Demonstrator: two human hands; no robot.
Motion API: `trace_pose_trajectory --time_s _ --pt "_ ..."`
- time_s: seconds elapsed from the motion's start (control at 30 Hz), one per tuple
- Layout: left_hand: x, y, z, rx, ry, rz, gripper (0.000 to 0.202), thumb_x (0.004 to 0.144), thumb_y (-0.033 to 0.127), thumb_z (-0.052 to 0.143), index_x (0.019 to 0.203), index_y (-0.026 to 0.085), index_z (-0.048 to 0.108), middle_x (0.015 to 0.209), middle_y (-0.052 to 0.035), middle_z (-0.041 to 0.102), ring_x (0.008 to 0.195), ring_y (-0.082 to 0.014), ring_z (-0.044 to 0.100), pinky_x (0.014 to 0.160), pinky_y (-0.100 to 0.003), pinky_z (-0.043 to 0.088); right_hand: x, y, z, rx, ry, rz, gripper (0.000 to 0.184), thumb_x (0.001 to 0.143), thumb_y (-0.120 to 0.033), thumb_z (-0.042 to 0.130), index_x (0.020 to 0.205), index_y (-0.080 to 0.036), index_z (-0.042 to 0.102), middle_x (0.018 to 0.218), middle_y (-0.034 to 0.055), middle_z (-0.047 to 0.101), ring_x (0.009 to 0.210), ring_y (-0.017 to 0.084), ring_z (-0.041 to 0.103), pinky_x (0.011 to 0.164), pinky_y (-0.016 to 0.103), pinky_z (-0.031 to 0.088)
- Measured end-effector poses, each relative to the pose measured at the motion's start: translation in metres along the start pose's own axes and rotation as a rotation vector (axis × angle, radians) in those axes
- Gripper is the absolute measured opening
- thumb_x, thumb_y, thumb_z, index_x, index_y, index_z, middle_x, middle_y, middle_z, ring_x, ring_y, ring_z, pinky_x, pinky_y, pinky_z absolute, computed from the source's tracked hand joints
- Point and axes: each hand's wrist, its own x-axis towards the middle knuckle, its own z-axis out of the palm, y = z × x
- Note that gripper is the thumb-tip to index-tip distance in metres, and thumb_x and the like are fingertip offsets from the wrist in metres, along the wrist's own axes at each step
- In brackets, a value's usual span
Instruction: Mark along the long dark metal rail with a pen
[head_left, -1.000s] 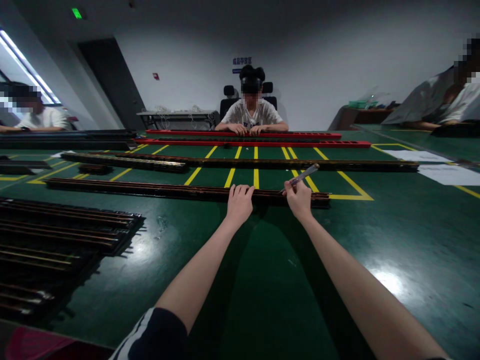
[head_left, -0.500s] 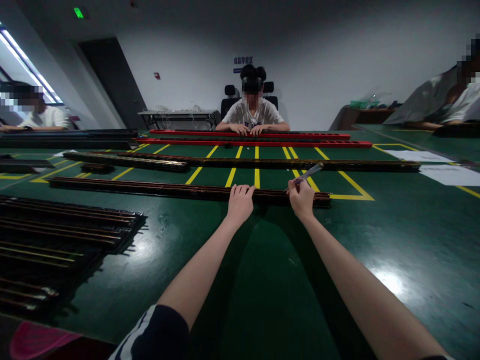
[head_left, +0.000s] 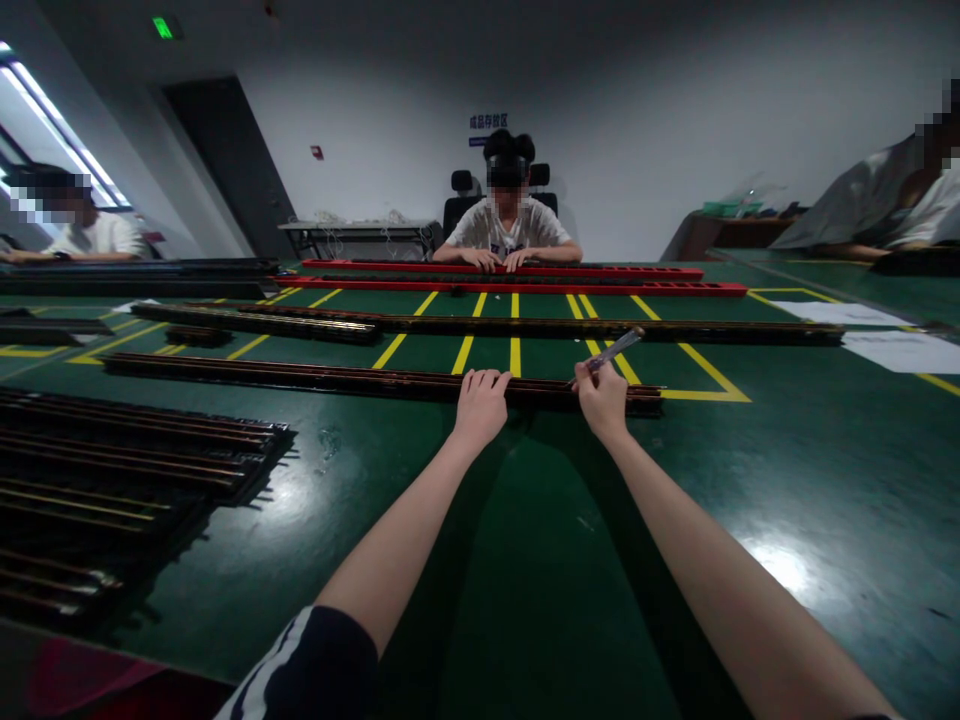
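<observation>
A long dark rail with copper-coloured strips [head_left: 315, 376] lies across the green table in front of me. My left hand [head_left: 482, 408] is closed over it right of the rail's middle, fingers bent over the far edge. Near the rail's right end, my right hand [head_left: 602, 397] grips a slim screwdriver [head_left: 621, 345] with a translucent handle. The tool slants, its handle end up to the right and its thin tip down at the rail. Exactly what the tip touches is too small to make out.
Behind the rail lies another long dark rail [head_left: 600, 328], with red rails [head_left: 637, 289] farther off before a seated person [head_left: 508, 225]. Several dark strip-lined pieces [head_left: 135, 450] lie at left. White papers [head_left: 900, 352] are at right. Two more people sit at the sides.
Both hands keep their places on the rail. The screwdriver's handle end has dipped very slightly, and the whole view has shifted a little.
</observation>
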Motion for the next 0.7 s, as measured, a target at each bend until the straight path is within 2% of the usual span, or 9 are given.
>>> trace_pose_trajectory --time_s 0.4,0.7 --pt "0.0010 0.0012 0.0041 0.045 0.038 -0.001 0.042 0.087 0.009 0.036 0.125 0.015 0.053 0.125 -0.0100 0.059 0.121 -0.0223 0.049 0.111 -0.044 0.030 -0.0018 0.0089 0.0006 -0.060 0.012 -0.031 0.041 0.085 -0.060 0.040 0.075 -0.021 0.049 0.062 0.0044 0.058 0.053 0.020 0.056 0.052 0.035 0.046" --pt "0.0012 0.0012 0.0021 0.027 0.049 0.001 0.041 0.087 0.010 0.037 0.124 0.015 0.055 0.123 -0.0098 0.061 0.120 -0.0213 0.051 0.109 -0.043 0.034 -0.0031 0.0089 -0.0004 -0.070 0.016 -0.067 0.050 0.082 -0.069 0.036 0.073 -0.021 0.048 0.063 0.0062 0.059 0.053 0.020 0.056 0.050 0.035 0.047"
